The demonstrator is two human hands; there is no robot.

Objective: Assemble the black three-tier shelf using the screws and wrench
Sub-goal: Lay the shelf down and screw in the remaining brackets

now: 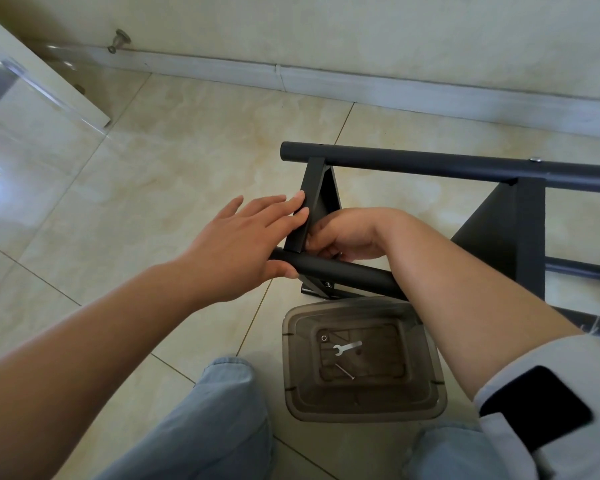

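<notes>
1. The black shelf frame (430,164) lies on its side on the tiled floor (153,168), just in front of the person's knees; its round posts run left to right, their free ends to the left.
2. A black tier panel (314,202) stands on edge between the far post (395,160) and the near post (340,270), its long axis running away from the person.
3. The left hand (243,244) reaches in from the lower left, fingers nearly straight and spread, fingertips pressing the panel's left face, thumb under the near post's end.
4. The right hand (347,237) comes in from the right with wrist bent, fingers curled at the joint of panel and near post; whatever they pinch is hidden.
5. A smoky clear plastic bin (426,362) sits just beside the near post, between the knees.
6. In its bottom lie a small silver wrench (347,348), handle pointing right, and a thin rod-like piece (344,371) near it.
</notes>
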